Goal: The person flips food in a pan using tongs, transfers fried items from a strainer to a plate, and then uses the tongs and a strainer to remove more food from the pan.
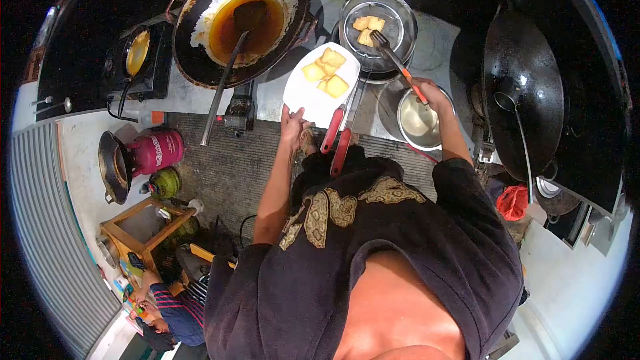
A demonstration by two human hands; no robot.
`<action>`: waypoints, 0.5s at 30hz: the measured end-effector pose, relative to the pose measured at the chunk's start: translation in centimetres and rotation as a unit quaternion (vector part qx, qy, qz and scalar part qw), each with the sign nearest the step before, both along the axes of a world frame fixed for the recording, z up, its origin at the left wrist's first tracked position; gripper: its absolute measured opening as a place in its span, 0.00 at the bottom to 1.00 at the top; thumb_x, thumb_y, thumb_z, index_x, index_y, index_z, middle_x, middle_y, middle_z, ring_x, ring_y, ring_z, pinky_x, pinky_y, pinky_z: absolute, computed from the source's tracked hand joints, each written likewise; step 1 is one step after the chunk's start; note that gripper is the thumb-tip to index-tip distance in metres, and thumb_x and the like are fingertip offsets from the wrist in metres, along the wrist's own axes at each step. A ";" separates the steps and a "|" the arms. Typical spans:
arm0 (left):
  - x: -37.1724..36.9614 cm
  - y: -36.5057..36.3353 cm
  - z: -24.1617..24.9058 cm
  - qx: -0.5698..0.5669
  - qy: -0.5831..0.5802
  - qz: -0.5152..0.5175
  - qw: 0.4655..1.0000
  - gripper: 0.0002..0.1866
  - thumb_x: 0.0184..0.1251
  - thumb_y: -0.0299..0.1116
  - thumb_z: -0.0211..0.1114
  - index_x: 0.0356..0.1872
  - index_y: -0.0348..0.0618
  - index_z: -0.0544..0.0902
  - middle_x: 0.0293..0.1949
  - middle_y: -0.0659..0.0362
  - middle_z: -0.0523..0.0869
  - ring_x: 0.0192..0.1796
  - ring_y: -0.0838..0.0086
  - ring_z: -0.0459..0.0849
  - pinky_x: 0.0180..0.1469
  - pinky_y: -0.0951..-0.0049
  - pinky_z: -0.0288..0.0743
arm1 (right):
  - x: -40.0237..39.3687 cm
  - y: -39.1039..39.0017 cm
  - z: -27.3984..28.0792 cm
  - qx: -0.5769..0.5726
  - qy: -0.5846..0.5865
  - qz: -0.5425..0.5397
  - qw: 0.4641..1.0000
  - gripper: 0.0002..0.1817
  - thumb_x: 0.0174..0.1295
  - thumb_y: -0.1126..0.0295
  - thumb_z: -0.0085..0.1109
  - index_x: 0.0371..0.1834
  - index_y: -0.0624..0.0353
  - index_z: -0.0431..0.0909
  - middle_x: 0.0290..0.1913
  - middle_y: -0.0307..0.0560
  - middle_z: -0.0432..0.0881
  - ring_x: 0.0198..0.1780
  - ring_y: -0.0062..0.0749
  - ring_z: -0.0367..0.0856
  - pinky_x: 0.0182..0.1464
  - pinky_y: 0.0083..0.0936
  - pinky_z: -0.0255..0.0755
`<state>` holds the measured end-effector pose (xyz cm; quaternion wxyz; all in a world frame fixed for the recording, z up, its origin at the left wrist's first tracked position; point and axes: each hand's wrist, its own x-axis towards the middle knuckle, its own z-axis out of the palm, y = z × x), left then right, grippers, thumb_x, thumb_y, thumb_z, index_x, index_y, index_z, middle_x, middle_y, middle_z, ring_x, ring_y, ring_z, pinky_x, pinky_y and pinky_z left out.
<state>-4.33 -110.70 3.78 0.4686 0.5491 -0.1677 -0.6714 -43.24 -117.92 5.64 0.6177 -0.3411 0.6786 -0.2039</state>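
Observation:
My left hand (292, 125) grips the near edge of a white plate (303, 99), which carries several golden fried pieces (331, 60). In my right hand (433, 95) are tongs (395, 60) with an orange and black handle. Their dark tips touch or hover just over more fried pieces (366, 37) in a round metal strainer (395, 10), beyond and right of the plate. Red-handled utensils (338, 139) lie between the plate and the strainer, their handles jutting over the counter's front edge.
A wok of brown oil (228, 27) with a long ladle stands left of the plate. Right of the strainer are a metal bowl (420, 120) and a large dark wok (523, 60). A pink gas cylinder (159, 152) stands lower left; another person (175, 313) is at bottom left.

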 end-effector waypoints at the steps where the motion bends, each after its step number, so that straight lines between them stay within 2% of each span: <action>1: 0.0 0.0 0.0 -0.004 0.001 0.002 1.000 0.23 0.63 0.24 0.51 0.58 0.45 0.57 0.47 0.52 0.75 0.43 0.65 0.80 0.38 0.67 0.79 | 0.0 0.0 0.8 0.058 -0.032 0.000 0.998 0.23 0.54 0.56 0.58 0.45 0.63 0.73 0.31 0.41 0.76 0.31 0.24 0.74 0.28 0.20 0.68; 4: -0.2 0.1 0.1 -0.013 0.002 -0.003 1.000 0.23 0.63 0.24 0.50 0.59 0.45 0.57 0.48 0.51 0.75 0.43 0.64 0.80 0.39 0.66 0.79 | 0.2 0.4 0.1 0.058 -0.083 -0.024 0.995 0.21 0.56 0.54 0.55 0.39 0.62 0.74 0.26 0.39 0.74 0.24 0.19 0.70 0.18 0.18 0.62; 8: -0.5 -0.2 0.1 -0.017 0.009 -0.004 1.000 0.23 0.63 0.23 0.50 0.59 0.45 0.57 0.48 0.50 0.74 0.43 0.64 0.81 0.38 0.67 0.79 | 2.6 0.2 0.6 0.071 -0.175 -0.079 0.979 0.17 0.57 0.55 0.54 0.31 0.60 0.72 0.24 0.39 0.73 0.20 0.21 0.70 0.19 0.18 0.64; 11: -0.3 0.0 0.6 -0.020 0.011 -0.003 1.000 0.22 0.63 0.23 0.49 0.58 0.44 0.57 0.47 0.50 0.75 0.43 0.64 0.81 0.38 0.66 0.79 | 2.8 -0.1 -3.1 0.066 -0.203 -0.067 0.975 0.16 0.59 0.54 0.52 0.31 0.56 0.74 0.24 0.35 0.72 0.22 0.19 0.68 0.20 0.17 0.64; 15: -0.4 0.4 1.5 -0.013 0.009 0.003 1.000 0.21 0.63 0.23 0.49 0.57 0.44 0.58 0.45 0.51 0.76 0.40 0.66 0.81 0.33 0.71 0.78 | 3.1 0.7 -4.0 0.008 -0.099 -0.047 0.994 0.18 0.58 0.54 0.52 0.40 0.58 0.74 0.26 0.35 0.74 0.25 0.19 0.71 0.24 0.17 0.64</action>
